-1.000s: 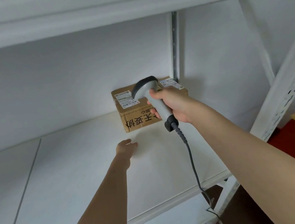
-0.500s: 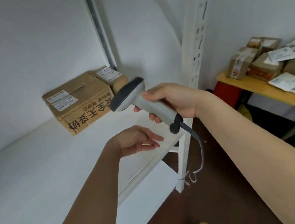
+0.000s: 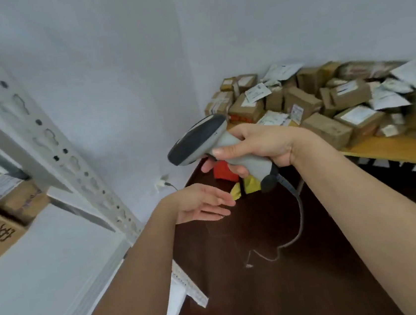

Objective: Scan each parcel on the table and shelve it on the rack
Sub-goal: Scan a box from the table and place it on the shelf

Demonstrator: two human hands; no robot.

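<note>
Here the fingers (image 3: 239, 170) of the right hand (image 3: 260, 146) are curled round the grey grip of a barcode scanner (image 3: 200, 142), thumb laid along its top, the dark head tilted up and to the left. A coiled cable (image 3: 299, 214) hangs from the butt of the grip and loops down over the dark brown floor (image 3: 282, 291). Below and left of it, the left hand (image 3: 202, 204) is held in the air with its fingers straight and loosely spread, holding nothing. Behind the scanner, a wooden table (image 3: 395, 149) along the white wall (image 3: 214, 40) carries a heap of parcels (image 3: 325, 107): brown cartons and pale mailers with labels, lying at all angles. Under the table's near end sit red and yellow items, too hidden to identify. At the left stands the white rack (image 3: 45, 266), its perforated upright (image 3: 53, 149) slanting across the view, with two shelved cartons (image 3: 2, 204) at the far left edge of the shelf.
</note>
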